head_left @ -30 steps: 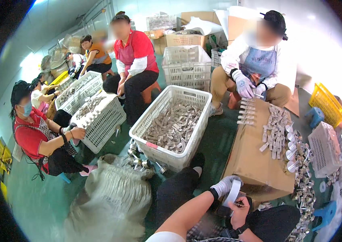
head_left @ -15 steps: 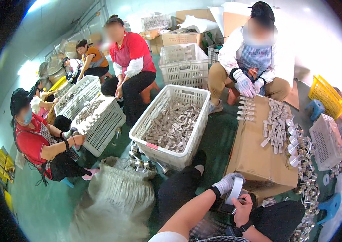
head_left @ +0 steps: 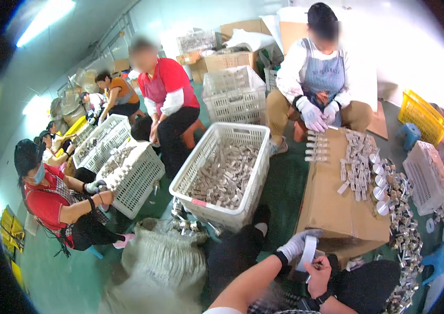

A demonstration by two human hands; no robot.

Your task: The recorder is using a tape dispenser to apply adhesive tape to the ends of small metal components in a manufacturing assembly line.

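White roll (head_left: 309, 250) in the left hand (head_left: 293, 246), by the near end of the cardboard box (head_left: 321, 201).
The gloved fingers curl against the roll; the bare right hand (head_left: 319, 278) is bunched just beside its lower part, though what it pinches, if anything, I cannot tell. The roll looks light, fairly stiff and smooth, perhaps slippery; its outer rim seems the best hold.

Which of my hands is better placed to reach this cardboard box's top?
Probably your left hand: it's at the near edge of the cardboard box; your right hand sits farther back.
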